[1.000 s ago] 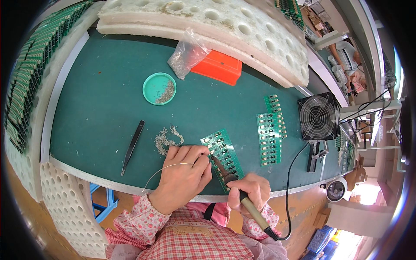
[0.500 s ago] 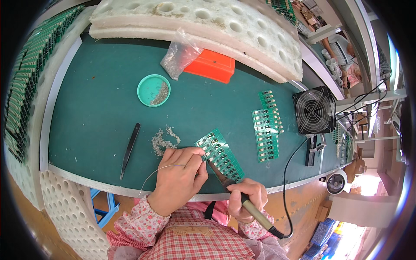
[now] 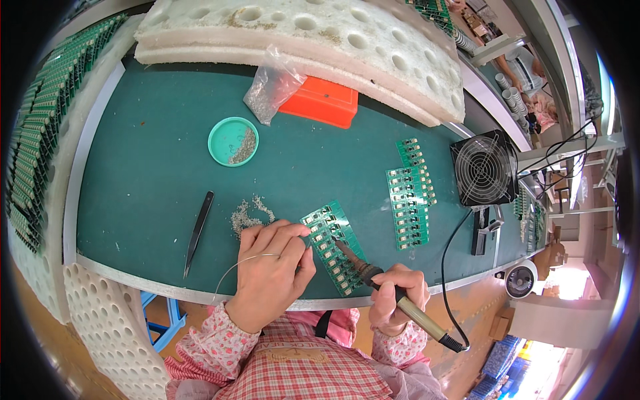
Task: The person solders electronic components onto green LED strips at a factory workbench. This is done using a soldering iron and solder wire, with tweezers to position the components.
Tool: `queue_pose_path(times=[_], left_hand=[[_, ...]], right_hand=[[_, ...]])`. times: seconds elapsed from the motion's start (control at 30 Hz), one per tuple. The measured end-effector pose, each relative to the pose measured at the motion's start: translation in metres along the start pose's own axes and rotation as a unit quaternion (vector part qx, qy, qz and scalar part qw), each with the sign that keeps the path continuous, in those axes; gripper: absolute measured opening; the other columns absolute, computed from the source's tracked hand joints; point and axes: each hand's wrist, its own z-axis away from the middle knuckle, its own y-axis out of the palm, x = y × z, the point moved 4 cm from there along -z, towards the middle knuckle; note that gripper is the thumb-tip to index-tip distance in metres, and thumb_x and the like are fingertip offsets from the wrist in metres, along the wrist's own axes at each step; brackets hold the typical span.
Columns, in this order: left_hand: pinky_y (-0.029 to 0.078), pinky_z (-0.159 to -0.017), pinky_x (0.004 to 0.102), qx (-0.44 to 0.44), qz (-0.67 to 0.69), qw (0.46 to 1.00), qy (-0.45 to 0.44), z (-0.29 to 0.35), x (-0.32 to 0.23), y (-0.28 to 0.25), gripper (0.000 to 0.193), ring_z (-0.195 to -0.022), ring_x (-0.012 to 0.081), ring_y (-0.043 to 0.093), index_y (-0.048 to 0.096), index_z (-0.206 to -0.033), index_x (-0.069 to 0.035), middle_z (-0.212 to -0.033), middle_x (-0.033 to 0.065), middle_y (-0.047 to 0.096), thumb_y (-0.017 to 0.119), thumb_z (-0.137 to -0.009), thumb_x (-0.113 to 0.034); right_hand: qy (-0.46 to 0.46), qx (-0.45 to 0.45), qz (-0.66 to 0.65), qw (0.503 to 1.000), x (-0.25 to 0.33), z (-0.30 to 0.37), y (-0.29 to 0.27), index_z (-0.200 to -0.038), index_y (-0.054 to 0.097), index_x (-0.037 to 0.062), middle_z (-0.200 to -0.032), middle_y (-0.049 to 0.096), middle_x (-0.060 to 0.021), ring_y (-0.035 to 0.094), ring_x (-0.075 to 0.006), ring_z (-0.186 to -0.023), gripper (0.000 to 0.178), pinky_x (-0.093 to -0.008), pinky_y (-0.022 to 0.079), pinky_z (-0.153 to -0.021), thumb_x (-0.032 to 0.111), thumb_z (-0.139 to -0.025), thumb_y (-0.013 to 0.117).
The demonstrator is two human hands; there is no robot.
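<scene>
A green circuit board panel with rows of small parts lies on the green work mat in front of me. My left hand is closed beside its left edge, pinching a thin solder wire that loops back past the wrist. In my right hand is a soldering iron, gripped like a pen, its tip over the middle of the board. Whether the tip touches a joint is too small to tell. Small loose parts lie beyond my left fingers, with black tweezers further left.
A round turquoise dish holds tiny parts. Behind it are a plastic bag and an orange-red bin against white foam. Right: more circuit boards, a black fan, and the iron's cable. Upright boards line the left.
My right hand has moved right and slightly away from me; the iron's tip has shifted from the board's left edge to its middle. My left hand has barely moved.
</scene>
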Motion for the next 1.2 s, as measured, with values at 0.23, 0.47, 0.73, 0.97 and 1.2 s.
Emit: queue_pose_path(times=[0.23,0.47,0.73,0.97,1.2], left_hand=[[0.040,-0.089,0.0418,0.007,-0.003,1.000,-0.002,-0.001,0.000,0.001,0.020,-0.102,0.0238,0.063,0.052,-0.071,-0.007,-0.105,0.0032,0.069,0.071,-0.078,-0.006],[0.040,-0.088,0.0419,0.009,-0.021,1.000,0.013,-0.002,0.000,0.001,0.013,-0.101,0.0232,0.063,0.060,-0.079,-0.005,-0.101,0.0047,0.066,0.073,-0.076,-0.008],[0.039,-0.090,0.0421,0.008,-0.018,1.000,0.000,-0.002,0.001,0.003,0.016,-0.102,0.0227,0.062,0.058,-0.074,-0.007,-0.106,0.0019,0.066,0.074,-0.075,-0.007],[0.039,-0.090,0.0423,0.015,-0.024,1.000,-0.001,-0.002,0.000,0.005,0.015,-0.103,0.0229,0.060,0.060,-0.078,-0.006,-0.107,0.0016,0.064,0.074,-0.075,-0.008],[0.040,-0.089,0.0421,0.012,-0.017,1.000,0.000,-0.001,0.002,0.004,0.016,-0.101,0.0236,0.061,0.060,-0.081,-0.005,-0.106,0.0026,0.064,0.074,-0.073,-0.006]], right_hand=[[-0.013,-0.003,-0.039,0.999,-0.005,0.000,0.004,-0.084,0.059,0.0025,-0.061,0.064,-0.0038,0.051,-0.0143,-0.042,0.010,-0.0284,0.041,-0.042,0.008,-0.086,0.066],[-0.049,0.039,-0.038,0.997,-0.003,-0.018,0.012,-0.084,0.062,0.0013,-0.060,0.062,-0.0033,0.050,-0.0149,-0.041,0.007,-0.0288,0.038,-0.040,0.006,-0.085,0.068],[-0.076,0.077,-0.029,0.994,-0.001,-0.026,0.021,-0.083,0.063,0.0024,-0.061,0.062,-0.0027,0.053,-0.0171,-0.041,0.008,-0.0304,0.042,-0.041,0.006,-0.084,0.070],[-0.082,0.098,-0.006,0.992,0.003,-0.026,0.025,-0.081,0.060,0.0043,-0.057,0.059,-0.0037,0.051,-0.0176,-0.043,0.012,-0.0305,0.040,-0.043,0.013,-0.087,0.066],[-0.176,0.127,0.037,0.975,0.015,-0.018,0.033,-0.087,0.063,0.0047,-0.055,0.048,-0.0002,0.047,-0.0167,-0.041,0.019,-0.0291,0.036,-0.039,0.001,-0.070,0.071]])
